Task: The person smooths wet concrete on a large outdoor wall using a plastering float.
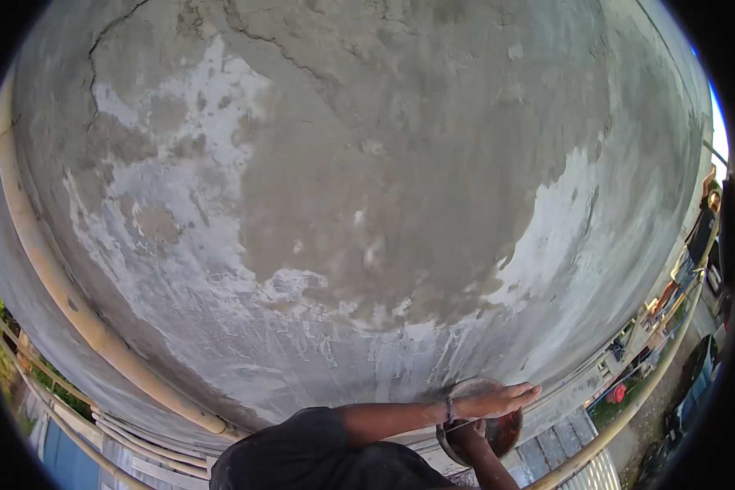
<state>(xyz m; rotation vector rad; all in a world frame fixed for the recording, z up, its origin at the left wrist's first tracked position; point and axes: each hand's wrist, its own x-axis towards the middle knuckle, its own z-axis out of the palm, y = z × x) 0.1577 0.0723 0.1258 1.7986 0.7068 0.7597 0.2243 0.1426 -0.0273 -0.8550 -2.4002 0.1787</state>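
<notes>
My left arm reaches across to the right, and my left hand (pixel 498 401) is over a round metal bowl (pixel 505 439). Its fingers are stretched out flat and point right, with a beaded bracelet (pixel 451 411) at the wrist. The bowl is grey at the rim and reddish inside. From below, my right hand (pixel 468 433) reaches in front of the bowl, in shadow under the left wrist. Its fingers are mostly hidden, and a thin pale edge (pixel 457 425) shows beside it. Ahead stands a wall with a darker patch of wet-looking plaster (pixel 384 204) and streaky whitish areas.
Cracks run across the upper wall. A bamboo pole (pixel 82 314) slants along the left, and another bamboo rail (pixel 629 425) curves along the lower right. Another person (pixel 700 233) stands at the far right. Ground lies below, with a parked motorcycle (pixel 694 384).
</notes>
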